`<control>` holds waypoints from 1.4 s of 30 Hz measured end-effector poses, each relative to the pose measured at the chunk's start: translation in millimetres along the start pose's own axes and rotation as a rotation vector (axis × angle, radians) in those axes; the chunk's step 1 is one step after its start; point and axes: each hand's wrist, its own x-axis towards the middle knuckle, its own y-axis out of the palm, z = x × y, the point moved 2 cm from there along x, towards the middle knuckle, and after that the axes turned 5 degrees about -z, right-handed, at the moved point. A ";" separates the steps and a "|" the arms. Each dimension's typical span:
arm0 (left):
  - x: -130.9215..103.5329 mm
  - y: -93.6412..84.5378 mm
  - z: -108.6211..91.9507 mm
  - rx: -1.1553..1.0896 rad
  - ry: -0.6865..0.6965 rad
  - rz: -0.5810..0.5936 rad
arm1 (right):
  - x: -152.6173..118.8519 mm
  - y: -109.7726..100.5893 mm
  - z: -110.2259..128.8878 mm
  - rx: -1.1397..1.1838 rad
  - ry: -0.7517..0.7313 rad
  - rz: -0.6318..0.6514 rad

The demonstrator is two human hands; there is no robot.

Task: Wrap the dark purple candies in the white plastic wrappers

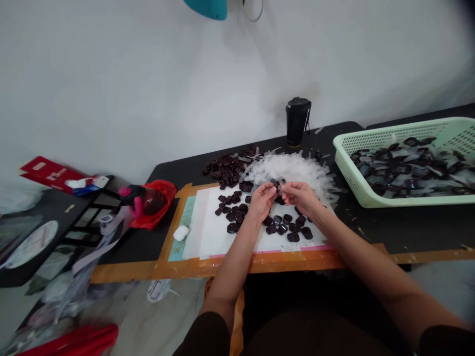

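Observation:
Both my hands meet over a white sheet (208,227) on a black table (371,227). My left hand (261,199) and my right hand (300,197) pinch one small dark glossy piece (277,186) between their fingertips, with what looks like a thin clear sleeve on it. Several similar dark pieces (287,228) lie scattered on the sheet below my hands. A heap of clear plastic sleeves (293,168) lies just behind my hands, and a pile of dark pieces (226,170) sits to its left.
A pale green basket (347,163) at the right holds several sleeved dark pieces. A black tumbler (297,121) stands by the wall. A red bag (158,205) with a pink object and a small white case (181,233) lie at the left. Brown tape edges the table front.

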 end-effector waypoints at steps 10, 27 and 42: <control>-0.7 1.1 -0.8 0.287 0.170 0.018 | 2.9 0.0 -0.7 -0.048 -0.059 -0.075; -0.5 1.7 3.6 0.232 0.151 0.011 | 3.5 -0.2 -2.1 -0.019 -0.064 -0.077; -7.7 7.3 -10.8 0.376 0.275 0.078 | 1.5 1.6 -1.0 0.119 0.039 0.025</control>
